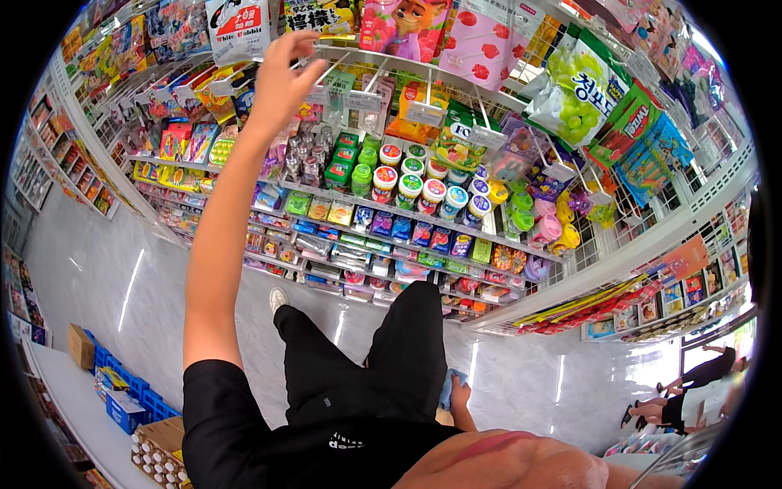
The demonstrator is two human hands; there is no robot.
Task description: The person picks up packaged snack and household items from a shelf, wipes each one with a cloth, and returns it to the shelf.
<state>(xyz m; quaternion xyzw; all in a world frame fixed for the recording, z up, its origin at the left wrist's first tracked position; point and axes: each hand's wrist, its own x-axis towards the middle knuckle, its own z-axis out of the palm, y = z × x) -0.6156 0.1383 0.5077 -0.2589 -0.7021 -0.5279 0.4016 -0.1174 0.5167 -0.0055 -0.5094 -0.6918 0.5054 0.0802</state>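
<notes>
My left hand (pixel 286 76) is raised at the upper shelf, fingers apart and with nothing in them. Just beyond its fingertips hangs a yellow candy bag (pixel 321 17); whether they touch is unclear. A White Rabbit candy bag (pixel 239 30) hangs to its left, a pink pouch with a cartoon fox (pixel 403 24) to its right. Low by my right thigh, my right hand (pixel 460 400) grips a blue-grey cloth (pixel 450 388). Lidded round tubs (pixel 409 188) and small clear jars (pixel 308 156) stand in rows on the shelf below my left hand.
Metal hooks with price tag holders (pixel 426 113) jut out from the rack. Behind on the left, blue plastic crates (pixel 131 382) and a blue box (pixel 125 411) stand by a white surface (pixel 76 391). People (pixel 690 397) are at the far right, by a bright doorway.
</notes>
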